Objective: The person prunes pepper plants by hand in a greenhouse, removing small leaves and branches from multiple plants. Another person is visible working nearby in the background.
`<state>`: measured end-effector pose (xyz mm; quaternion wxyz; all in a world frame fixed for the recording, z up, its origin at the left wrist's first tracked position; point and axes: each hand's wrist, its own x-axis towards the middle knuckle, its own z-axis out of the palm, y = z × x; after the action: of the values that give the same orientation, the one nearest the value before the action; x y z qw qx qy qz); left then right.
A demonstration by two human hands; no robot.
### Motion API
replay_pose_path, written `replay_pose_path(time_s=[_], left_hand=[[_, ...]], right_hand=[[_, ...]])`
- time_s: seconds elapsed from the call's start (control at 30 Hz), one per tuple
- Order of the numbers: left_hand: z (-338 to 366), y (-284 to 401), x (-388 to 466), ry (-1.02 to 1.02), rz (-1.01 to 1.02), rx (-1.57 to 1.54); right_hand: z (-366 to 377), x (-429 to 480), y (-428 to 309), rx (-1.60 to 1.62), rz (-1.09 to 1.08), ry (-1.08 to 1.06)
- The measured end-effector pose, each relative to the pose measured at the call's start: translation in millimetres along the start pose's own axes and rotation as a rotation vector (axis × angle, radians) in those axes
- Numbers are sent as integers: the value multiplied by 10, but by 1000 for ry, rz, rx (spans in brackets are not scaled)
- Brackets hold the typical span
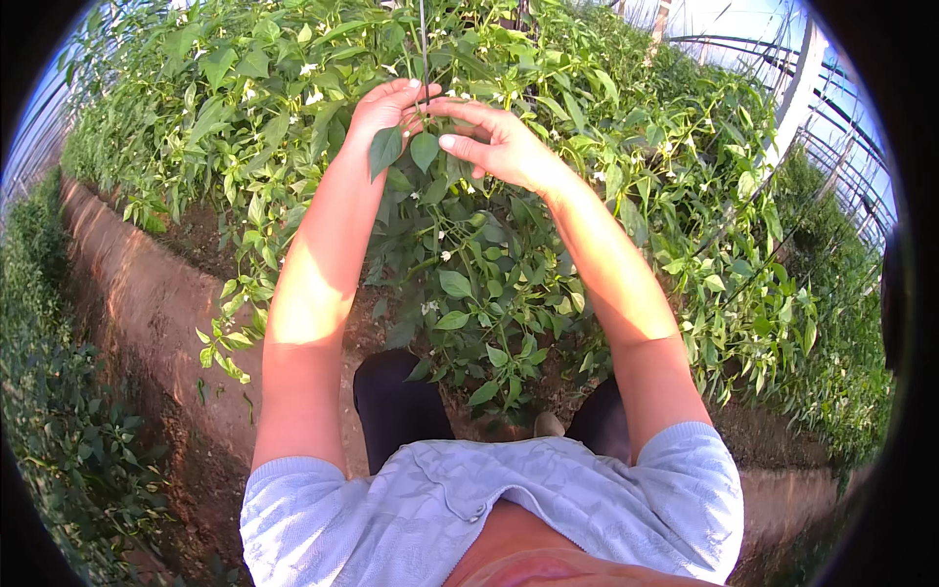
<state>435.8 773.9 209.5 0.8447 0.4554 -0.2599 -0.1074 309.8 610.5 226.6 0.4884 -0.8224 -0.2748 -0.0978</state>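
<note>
A thin dark support string [423, 51] hangs down into a flowering pepper plant [458, 282] in front of me. My left hand [385, 110] is around a pepper shoot at the string, thumb and fingers closed there. Two dark green leaves [424, 151] of the shoot hang below the fingers. From the other side, my right hand [502, 143] reaches in, its index fingertip at the string beside my left fingers. The right thumb stands apart from the fingers, near a leaf. Where the shoot meets the string is partly hidden by my fingers.
Dense pepper plants [242, 125] with white flowers stand ahead and on both sides. A bare soil path [169, 315] runs along the left, with more plants [66, 411] beyond. A pale post [796, 92] rises at the right. Low branches [506, 359] hang between my knees.
</note>
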Motion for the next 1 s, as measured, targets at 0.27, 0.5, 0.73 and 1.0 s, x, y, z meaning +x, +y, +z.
replay_pose_path(time_s=[0.27,0.5,0.73,1.0], left_hand=[[257,182,-39,-118,-92,315],[225,195,-336,44,15,-39],[55,115,-257,-22,47,-146],[16,-78,-154,-133,204,-252]], right_hand=[[-23,-229,-27,33,-7,37],[2,-422,18,5,-51,72],[1,-725,219,174,-29,86],[-32,-1085,407,299,29,167]])
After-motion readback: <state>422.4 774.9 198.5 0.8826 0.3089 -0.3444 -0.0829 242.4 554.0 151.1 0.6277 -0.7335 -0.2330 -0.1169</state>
